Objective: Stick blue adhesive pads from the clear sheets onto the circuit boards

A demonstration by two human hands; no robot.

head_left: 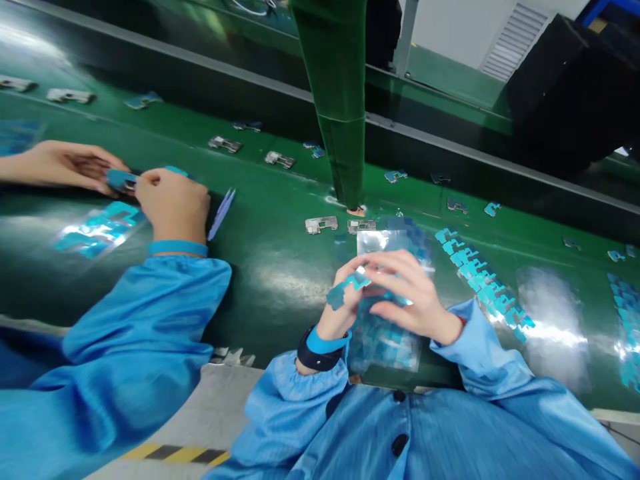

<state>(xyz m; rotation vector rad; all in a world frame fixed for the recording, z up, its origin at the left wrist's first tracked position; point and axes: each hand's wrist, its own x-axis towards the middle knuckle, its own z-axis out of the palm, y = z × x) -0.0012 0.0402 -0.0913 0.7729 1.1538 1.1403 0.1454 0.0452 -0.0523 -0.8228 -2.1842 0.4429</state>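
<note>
My left hand (341, 300) is closed, its palm partly turned up, around a small notched blue film-covered piece (340, 293) that lies across its fingers. A bright glint shows at the upper end of the piece. Just to the right, my right hand (413, 293) reaches over with its fingers bent and its thumb apart, fingertips at the upper end of the same piece. Whether they pinch it is hard to see. Below both hands lies a clear sheet (393, 350) with blue film shapes.
Metal phone-part brackets (321, 225) and small blue-covered pieces (397, 176) lie along the green belt. A strip of blue film shapes (485, 287) is at the right. A green post (345, 120) stands ahead. At left, a co-worker's hands (173, 203) hold a blue piece near purple tweezers (221, 213).
</note>
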